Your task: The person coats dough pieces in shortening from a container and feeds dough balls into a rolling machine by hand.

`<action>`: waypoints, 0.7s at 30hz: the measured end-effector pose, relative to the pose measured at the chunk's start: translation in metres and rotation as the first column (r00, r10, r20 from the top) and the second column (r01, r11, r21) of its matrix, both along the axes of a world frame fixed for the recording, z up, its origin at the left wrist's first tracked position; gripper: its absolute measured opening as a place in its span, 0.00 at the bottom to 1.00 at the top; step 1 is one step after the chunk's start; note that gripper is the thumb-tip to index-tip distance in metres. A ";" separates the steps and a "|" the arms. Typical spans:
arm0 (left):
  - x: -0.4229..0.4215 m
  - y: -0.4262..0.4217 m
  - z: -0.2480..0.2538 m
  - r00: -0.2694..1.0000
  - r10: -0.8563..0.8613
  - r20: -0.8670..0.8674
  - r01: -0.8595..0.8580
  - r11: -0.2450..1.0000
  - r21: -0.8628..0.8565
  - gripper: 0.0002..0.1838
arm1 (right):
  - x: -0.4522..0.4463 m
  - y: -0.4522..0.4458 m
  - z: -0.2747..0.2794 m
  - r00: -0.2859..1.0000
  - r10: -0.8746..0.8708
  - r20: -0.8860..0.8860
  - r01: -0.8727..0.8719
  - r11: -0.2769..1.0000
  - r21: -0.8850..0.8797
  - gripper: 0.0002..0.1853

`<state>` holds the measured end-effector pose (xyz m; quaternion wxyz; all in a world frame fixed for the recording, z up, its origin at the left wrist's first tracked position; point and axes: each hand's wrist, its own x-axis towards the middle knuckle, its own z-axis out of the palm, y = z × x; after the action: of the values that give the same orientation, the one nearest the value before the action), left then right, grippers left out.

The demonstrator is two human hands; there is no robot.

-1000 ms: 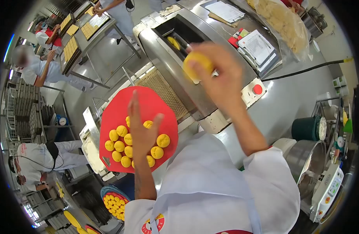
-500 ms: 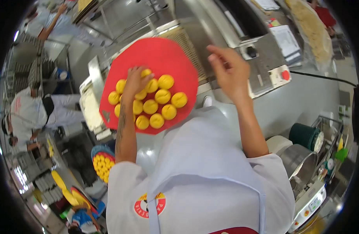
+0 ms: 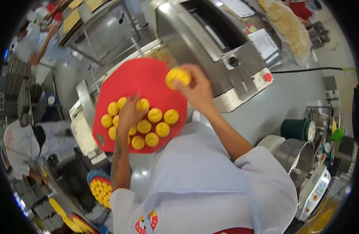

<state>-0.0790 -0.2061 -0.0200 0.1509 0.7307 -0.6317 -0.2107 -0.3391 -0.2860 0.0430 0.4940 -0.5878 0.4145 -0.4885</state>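
**Yellow round pinched in my right hand, left hand down among the others**

My right hand point(image 3: 197, 89) grips a yellow round point(image 3: 178, 78) between thumb and fingers, up by the right edge of the red board point(image 3: 132, 78), my forearm slanting in from the lower right. My left forearm rises almost straight, and my left hand point(image 3: 130, 113) lies low among the yellow pieces point(image 3: 144, 126); I cannot tell whether its fingers close on one.

The pieces are squat, matt and doughy-looking, several creased across the top. The board is flat, smooth and angular-edged. Beyond stands a machine point(image 3: 183, 33) of brushed-looking metal; pale cloth apron point(image 3: 203, 167) covers my front.
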 end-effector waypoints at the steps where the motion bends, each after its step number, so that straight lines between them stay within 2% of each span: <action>1: -0.004 0.002 -0.003 0.985 -0.123 0.120 0.126 0.992 -0.016 0.27 | -0.021 -0.017 0.019 0.979 -0.093 0.181 0.109 0.991 -0.079 0.27; 2: -0.003 -0.003 0.004 0.984 -0.136 0.111 0.131 0.990 0.053 0.26 | -0.045 -0.029 0.063 0.953 -0.304 0.017 0.295 0.912 -0.285 0.25; 3: -0.002 -0.007 0.013 0.984 -0.146 0.106 0.132 0.983 0.129 0.26 | -0.064 -0.048 0.083 0.916 -0.394 0.077 0.390 0.831 -0.397 0.24; 5: -0.008 -0.013 0.025 0.991 -0.105 0.086 0.093 0.988 0.125 0.24 | -0.102 -0.087 0.121 0.797 -0.569 0.203 0.567 0.587 -0.578 0.20; 6: -0.013 -0.021 0.032 0.994 -0.081 0.072 0.071 0.989 0.126 0.23 | -0.113 -0.106 0.117 0.761 -0.644 0.075 0.533 0.555 -0.639 0.21; 7: -0.021 -0.031 0.040 0.998 -0.043 0.035 0.041 0.998 0.047 0.23 | -0.124 -0.120 0.108 0.703 -0.709 -0.055 0.487 0.536 -0.690 0.22; 8: -0.032 -0.039 0.050 1.000 -0.006 -0.007 0.006 1.000 -0.026 0.22 | -0.133 -0.128 0.094 0.744 -0.588 -0.316 0.311 0.724 -0.615 0.24; 9: -0.043 -0.045 0.062 0.998 0.029 -0.050 -0.033 0.995 -0.095 0.22 | -0.142 -0.122 0.090 0.678 -0.377 -0.632 0.101 0.898 -0.428 0.25; 10: -0.054 -0.056 0.073 0.991 0.013 -0.132 -0.040 0.978 -0.207 0.22 | -0.149 -0.122 0.063 0.665 -0.468 -0.582 0.086 0.822 -0.563 0.24; 11: -0.068 -0.065 0.089 0.964 0.040 -0.261 -0.103 0.967 -0.231 0.22 | -0.152 -0.122 0.040 0.653 -0.550 -0.520 0.063 0.724 -0.687 0.24; 13: -0.112 -0.078 0.124 0.882 0.046 -0.468 -0.196 0.940 -0.278 0.22 | -0.145 -0.087 0.064 0.858 -0.417 -0.299 0.290 0.875 -0.388 0.24; 14: -0.137 -0.081 0.142 0.843 0.025 -0.537 -0.220 0.927 -0.303 0.23 | -0.136 -0.063 0.079 0.919 -0.365 -0.152 0.336 0.923 -0.187 0.24; 15: -0.161 -0.087 0.158 0.894 -0.116 -0.434 -0.100 0.890 -0.445 0.25 | -0.121 -0.042 0.096 0.961 -0.223 -0.166 0.198 0.967 -0.158 0.24; 16: -0.182 -0.091 0.170 0.919 -0.249 -0.306 0.034 0.824 -0.566 0.27 | -0.115 -0.039 0.101 0.975 -0.168 -0.148 0.136 0.970 -0.202 0.23; 17: -0.196 -0.090 0.178 0.901 -0.274 -0.335 0.030 0.813 -0.582 0.29 | -0.110 -0.037 0.106 0.986 -0.108 -0.130 0.073 0.967 -0.246 0.23; 19: -0.214 -0.090 0.187 0.860 -0.324 -0.394 0.014 0.787 -0.617 0.31 | -0.110 -0.061 0.106 0.989 -0.142 -0.037 0.108 0.878 -0.467 0.22; 20: -0.211 -0.087 0.185 0.875 -0.271 -0.401 -0.031 0.796 -0.604 0.34 | -0.110 -0.078 0.128 0.960 -0.247 0.130 0.280 0.851 -0.445 0.20; 21: -0.196 -0.088 0.167 0.749 -0.165 -0.641 -0.194 0.871 -0.451 0.33 | -0.114 -0.103 0.140 0.920 -0.354 0.168 0.386 0.751 -0.536 0.18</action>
<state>-0.2752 -0.2941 0.1471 0.5464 0.5498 -0.5629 -0.2869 -0.4533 -0.3894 0.1827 0.2053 -0.5985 0.3473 -0.6921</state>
